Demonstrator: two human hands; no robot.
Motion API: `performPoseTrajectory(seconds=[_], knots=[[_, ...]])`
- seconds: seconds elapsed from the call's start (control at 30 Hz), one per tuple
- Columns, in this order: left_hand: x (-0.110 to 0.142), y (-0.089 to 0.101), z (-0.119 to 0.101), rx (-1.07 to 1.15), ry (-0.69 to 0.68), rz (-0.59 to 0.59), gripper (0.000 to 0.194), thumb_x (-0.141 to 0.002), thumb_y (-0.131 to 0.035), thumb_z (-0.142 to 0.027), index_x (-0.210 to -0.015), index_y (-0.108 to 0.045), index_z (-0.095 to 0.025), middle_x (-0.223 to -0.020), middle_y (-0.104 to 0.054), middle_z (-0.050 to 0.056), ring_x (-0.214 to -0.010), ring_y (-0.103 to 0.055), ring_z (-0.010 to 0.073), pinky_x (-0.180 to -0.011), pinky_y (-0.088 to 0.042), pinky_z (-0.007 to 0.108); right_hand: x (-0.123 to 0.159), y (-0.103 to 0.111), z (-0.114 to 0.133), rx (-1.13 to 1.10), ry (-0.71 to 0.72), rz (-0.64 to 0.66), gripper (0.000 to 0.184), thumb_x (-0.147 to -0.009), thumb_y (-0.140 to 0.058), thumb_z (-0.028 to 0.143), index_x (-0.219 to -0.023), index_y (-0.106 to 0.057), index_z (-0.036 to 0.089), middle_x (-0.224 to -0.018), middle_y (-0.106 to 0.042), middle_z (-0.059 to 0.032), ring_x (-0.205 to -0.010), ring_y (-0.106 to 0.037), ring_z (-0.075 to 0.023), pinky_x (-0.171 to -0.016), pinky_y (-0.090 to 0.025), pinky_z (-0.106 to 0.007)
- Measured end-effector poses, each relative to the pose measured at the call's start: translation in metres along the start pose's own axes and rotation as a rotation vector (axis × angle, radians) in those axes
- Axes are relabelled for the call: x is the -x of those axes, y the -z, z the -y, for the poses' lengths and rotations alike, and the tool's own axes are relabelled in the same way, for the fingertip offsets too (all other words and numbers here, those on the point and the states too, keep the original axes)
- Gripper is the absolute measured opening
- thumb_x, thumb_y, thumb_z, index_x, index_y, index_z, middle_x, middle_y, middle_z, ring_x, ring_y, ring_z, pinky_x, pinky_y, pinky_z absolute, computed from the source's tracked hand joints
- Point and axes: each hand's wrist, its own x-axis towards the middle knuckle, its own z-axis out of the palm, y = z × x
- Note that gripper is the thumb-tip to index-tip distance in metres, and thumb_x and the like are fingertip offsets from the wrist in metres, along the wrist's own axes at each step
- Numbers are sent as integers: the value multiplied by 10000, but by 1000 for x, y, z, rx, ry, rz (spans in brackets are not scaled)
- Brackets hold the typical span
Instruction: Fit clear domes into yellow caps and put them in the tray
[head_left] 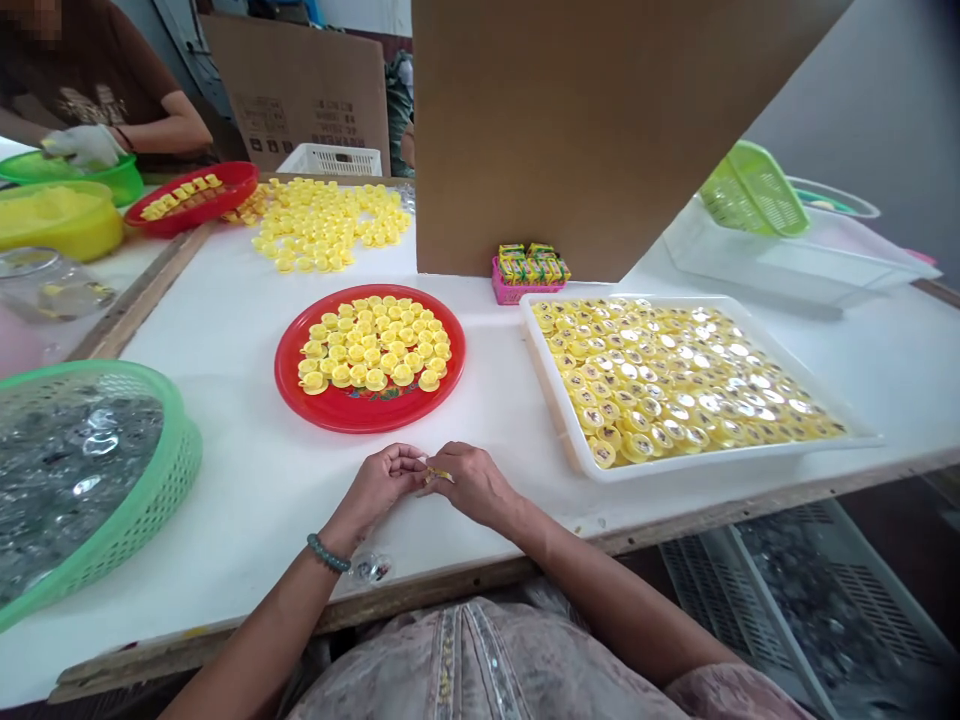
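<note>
My left hand [384,482] and my right hand [474,484] meet over the white table near its front edge. Both are pinched together on a small yellow piece [436,472] held between their fingertips. Just beyond them stands a red plate [300,395] of yellow caps laid in rows. To the right a white tray [559,410] is filled with several yellow caps that have shiny printed tops. A small clear lid [370,567] lies on the table by my left wrist.
A green basket [142,505] of clear lids sits at the left. A loose heap of yellow caps [326,222] lies at the back. A cardboard sheet [592,130] stands upright, with a pink box [517,285] before it. Another person's gloved hand [82,145] works at far left.
</note>
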Motion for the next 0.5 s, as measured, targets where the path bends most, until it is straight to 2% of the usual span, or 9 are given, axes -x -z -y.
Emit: performPoseTrajectory(seconds=[0.17,0.3,0.5], knots=[[3,-1,-2,90,6,-9,363,-626,-760,-289,-909,-588,-141,-876,-678,56,-845,-623,161,-824,-487,290,4,-1,-4,39,2,-14,171,-800,-658,305,-877,-648,153,-853,-635,-63,-801,-596,-153,-703,-424,-223],[2,-5,-2,14,-21,-54,360,-612,-767,-290,-888,-592,-138,-863,-674,51,-842,-614,164,-818,-482,290,9,-2,-7,86,60,-12,137,-820,-632,280,-828,-631,143,-798,-608,-55,-739,-573,-152,-662,-413,-231],[2,-6,-1,-128,-24,-51,376,-615,-742,-341,-896,-577,-153,-906,-679,77,-887,-617,218,-845,-478,352,5,10,-7,173,193,78,62,-841,-563,162,-818,-620,154,-796,-601,-48,-731,-547,-145,-673,-412,-237]])
